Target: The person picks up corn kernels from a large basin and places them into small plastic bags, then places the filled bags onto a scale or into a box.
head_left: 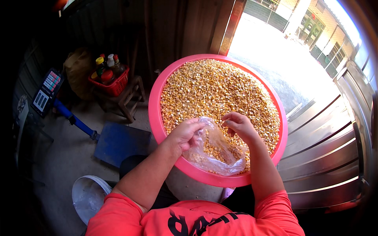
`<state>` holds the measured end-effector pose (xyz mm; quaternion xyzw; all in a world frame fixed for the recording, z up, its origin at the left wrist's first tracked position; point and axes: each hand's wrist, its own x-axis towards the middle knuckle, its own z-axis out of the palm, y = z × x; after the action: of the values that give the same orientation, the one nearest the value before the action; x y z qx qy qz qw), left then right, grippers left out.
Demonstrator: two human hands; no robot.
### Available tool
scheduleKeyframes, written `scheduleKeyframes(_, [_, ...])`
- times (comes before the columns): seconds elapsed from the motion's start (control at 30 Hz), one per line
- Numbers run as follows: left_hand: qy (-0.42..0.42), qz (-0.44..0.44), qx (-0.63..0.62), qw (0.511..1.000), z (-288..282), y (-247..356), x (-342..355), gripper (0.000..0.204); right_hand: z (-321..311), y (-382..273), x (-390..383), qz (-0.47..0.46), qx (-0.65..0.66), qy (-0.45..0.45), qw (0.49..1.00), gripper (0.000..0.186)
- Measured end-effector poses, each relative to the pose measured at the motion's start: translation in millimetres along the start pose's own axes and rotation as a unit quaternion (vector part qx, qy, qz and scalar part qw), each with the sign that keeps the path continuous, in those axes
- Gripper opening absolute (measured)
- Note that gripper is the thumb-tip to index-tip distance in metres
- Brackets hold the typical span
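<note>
A wide pink basin (154, 103) is heaped with yellow corn kernels (220, 88). Over its near side, my left hand (186, 134) grips the edge of a clear plastic bag (227, 168), thumb and fingers closed on the film. The bag sags against the kernels, its mouth apart, and kernels show in or through it; I cannot tell which. My right hand (240, 126) hovers above the corn just right of the bag, fingertips pinched together. What it holds, if anything, is too small to make out.
Left of the basin stands a blue platform scale (123, 142) with a keypad display (48, 91). A red basket (115, 84) of bottles sits on a wooden stool (128, 103). A white bucket (88, 196) is at lower left; a corrugated metal panel (323, 153) is at right.
</note>
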<state>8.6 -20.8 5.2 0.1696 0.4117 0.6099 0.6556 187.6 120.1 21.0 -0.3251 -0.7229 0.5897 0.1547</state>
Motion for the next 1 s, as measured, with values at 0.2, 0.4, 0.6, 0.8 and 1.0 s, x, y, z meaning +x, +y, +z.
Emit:
scheduleKeyframes(0.2, [-0.042, -0.029, 0.003, 0.999, 6, 3, -4, 0.012, 31, 11, 3, 0.059, -0.134, -0.116, 0.982, 0.025])
scheduleKeyframes(0.4, [-0.055, -0.021, -0.008, 0.998, 3, 0, -2, 0.011, 34, 24, 6, -0.032, -0.2, -0.155, 0.967, 0.027])
scheduleKeyframes(0.6, [-0.053, -0.017, -0.022, 0.998, 3, 2, -3, 0.01, 26, 18, 5, 0.074, -0.095, -0.174, 0.977, 0.021])
scheduleKeyframes(0.8, [-0.022, -0.015, -0.032, 0.999, 3, 4, -4, 0.011, 10, -9, -6, 0.074, 0.065, -0.125, 0.987, 0.011])
scheduleKeyframes(1.0, [-0.006, 0.004, -0.049, 0.999, -11, -7, 14, 0.013, 11, -19, -16, 0.058, 0.169, -0.212, 0.961, 0.009])
